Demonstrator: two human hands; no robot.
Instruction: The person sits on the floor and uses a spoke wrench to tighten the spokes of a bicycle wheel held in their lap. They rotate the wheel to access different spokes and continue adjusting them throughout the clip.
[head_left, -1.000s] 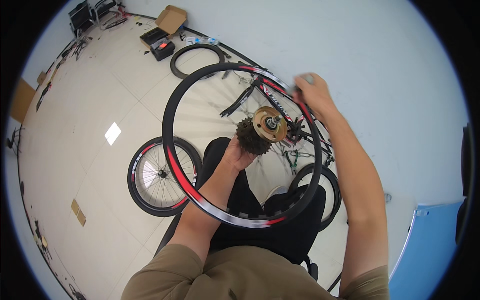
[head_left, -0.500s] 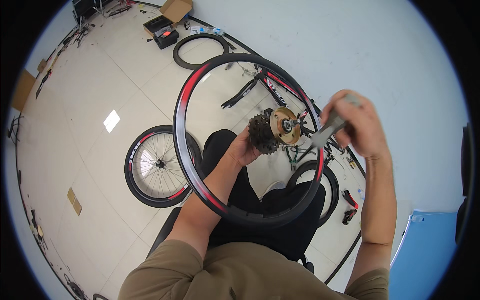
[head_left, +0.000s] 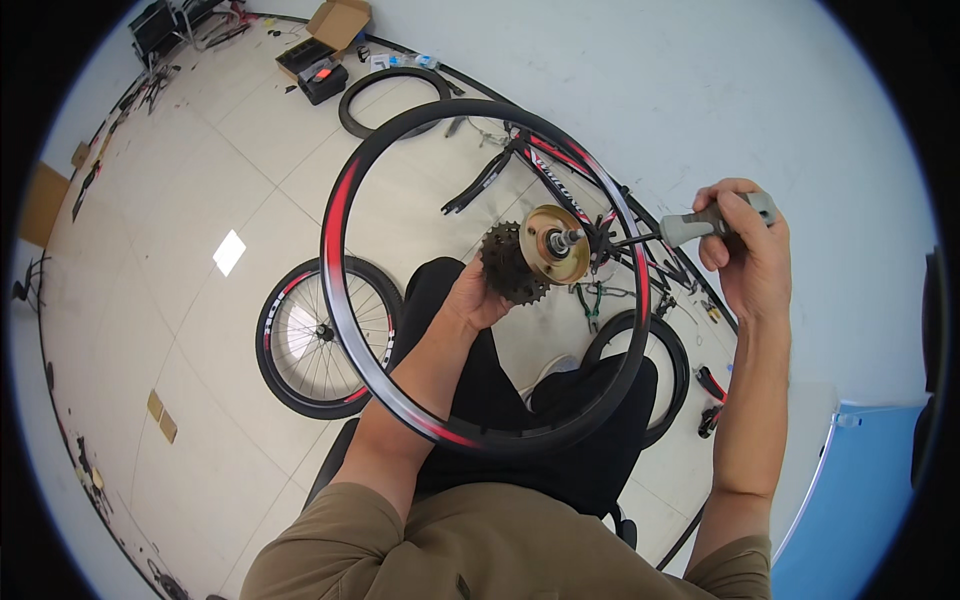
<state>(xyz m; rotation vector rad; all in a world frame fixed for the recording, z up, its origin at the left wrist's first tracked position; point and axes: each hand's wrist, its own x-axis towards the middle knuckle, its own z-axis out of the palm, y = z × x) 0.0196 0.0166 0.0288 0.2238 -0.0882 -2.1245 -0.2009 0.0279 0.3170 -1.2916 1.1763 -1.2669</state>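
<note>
Left hand grips the sprocket cluster of the black-red wheel rim above the lap; right hand clasps a grey-handled tool at the hub. Hub adjustment likely under way; next, steady turning.

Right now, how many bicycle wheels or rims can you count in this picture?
3. The black-and-red rim is held up at its hub; a spoked wheel lies on the floor, left; another wheel lies behind the rim, lower right. A bare tyre lies farther off; others may be hidden.

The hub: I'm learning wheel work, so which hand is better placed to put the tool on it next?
Right. The right hand already holds the grey-handled tool, its tip just beside the hub. The left hand is busy gripping the cogs, steadying the rim.
</note>
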